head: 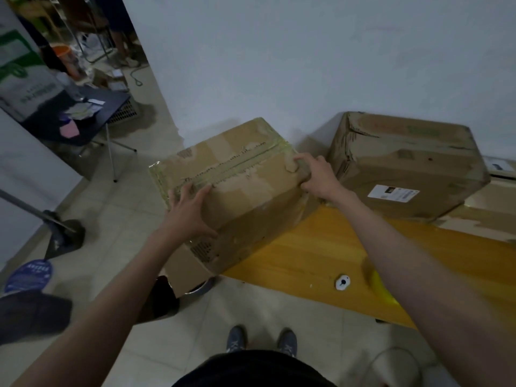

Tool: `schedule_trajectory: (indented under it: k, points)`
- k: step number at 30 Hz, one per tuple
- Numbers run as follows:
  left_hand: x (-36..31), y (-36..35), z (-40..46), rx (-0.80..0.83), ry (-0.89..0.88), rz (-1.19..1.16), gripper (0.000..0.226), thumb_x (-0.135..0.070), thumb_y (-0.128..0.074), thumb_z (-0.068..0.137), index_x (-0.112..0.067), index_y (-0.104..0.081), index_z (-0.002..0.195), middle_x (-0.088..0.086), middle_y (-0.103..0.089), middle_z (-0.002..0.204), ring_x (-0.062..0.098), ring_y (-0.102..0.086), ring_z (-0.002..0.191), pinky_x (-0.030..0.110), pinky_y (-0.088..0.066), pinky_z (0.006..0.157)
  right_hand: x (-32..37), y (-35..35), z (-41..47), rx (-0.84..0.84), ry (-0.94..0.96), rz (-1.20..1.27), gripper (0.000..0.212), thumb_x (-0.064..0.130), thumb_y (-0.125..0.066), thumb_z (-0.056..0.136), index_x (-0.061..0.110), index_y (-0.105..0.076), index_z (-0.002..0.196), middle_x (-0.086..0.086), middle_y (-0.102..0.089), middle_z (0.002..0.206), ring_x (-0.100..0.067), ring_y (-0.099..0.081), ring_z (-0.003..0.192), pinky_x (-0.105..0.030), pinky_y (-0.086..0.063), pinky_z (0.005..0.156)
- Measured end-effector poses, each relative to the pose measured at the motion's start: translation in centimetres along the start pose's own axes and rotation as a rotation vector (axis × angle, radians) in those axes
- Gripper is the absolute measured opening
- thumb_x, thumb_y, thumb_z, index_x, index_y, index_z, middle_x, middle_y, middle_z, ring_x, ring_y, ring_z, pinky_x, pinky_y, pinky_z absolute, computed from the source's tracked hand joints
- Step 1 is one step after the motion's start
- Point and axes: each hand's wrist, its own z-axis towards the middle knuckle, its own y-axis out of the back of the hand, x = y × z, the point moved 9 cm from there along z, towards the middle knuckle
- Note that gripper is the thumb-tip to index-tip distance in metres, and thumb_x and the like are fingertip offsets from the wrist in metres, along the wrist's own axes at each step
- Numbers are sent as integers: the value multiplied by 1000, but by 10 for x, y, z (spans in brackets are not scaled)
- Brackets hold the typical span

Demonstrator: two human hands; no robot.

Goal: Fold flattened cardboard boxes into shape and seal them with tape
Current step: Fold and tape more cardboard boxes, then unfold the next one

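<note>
A worn, assembled cardboard box (237, 180) sits at the left end of a yellow wooden bench (321, 252), tilted, its top seam covered with torn tape. My left hand (190, 210) presses flat on the box's near left corner, fingers spread over the top edge. My right hand (315, 174) grips the box's right top edge, fingers curled over it. A second, larger closed cardboard box (405, 166) with a white label stands further right on the bench. A yellow roll of tape (377, 286) shows blurred behind my right forearm.
A small white round object (342, 282) lies on the bench near its front edge. Flattened cardboard (480, 213) lies at the far right. Another box (184, 269) stands on the tiled floor below. A dark folding table (83, 118) and a stand base (64, 238) are left.
</note>
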Motion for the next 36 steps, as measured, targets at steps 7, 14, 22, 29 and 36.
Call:
schedule_trajectory:
  k: [7,14,22,29,36]
  points:
    - [43,16,3,65,-158,60,132,-41,-95,51,-41,-15,155,-3,-3,160,35,-2,150,63,-26,116,16,-35,-41,61,-52,2,96,5,-76,79,43,-23,149,-11,-22,136,-26,-46,74,-28,-42,55]
    - [38,16,20,99,-388,132,136,-42,-96,45,-45,-15,154,-5,-6,159,30,-8,149,54,-30,116,-1,-46,-94,-1,-146,-10,103,9,-79,74,46,-17,148,-12,-26,134,-25,-45,76,-28,-40,55]
    - [17,33,67,215,-502,294,133,-42,-93,58,-42,-4,157,-13,9,163,23,3,152,54,-24,119,-9,-37,-115,-122,-200,-11,88,8,-77,79,26,-30,151,-12,-45,131,-35,-43,127,-43,-41,97]
    - [17,30,83,235,-499,436,133,-36,-87,69,-39,13,156,-6,20,165,28,15,152,57,-11,122,7,-45,-109,-82,-234,-70,80,9,-78,78,26,-34,142,-9,-41,125,-34,-54,107,-33,-40,76]
    - [17,26,90,213,-494,477,136,-43,-85,68,-38,21,153,-4,24,164,35,14,152,56,-8,122,30,-40,-96,-74,-198,-283,80,10,-80,79,9,-31,142,-13,-31,140,-34,-58,97,-35,-46,70]
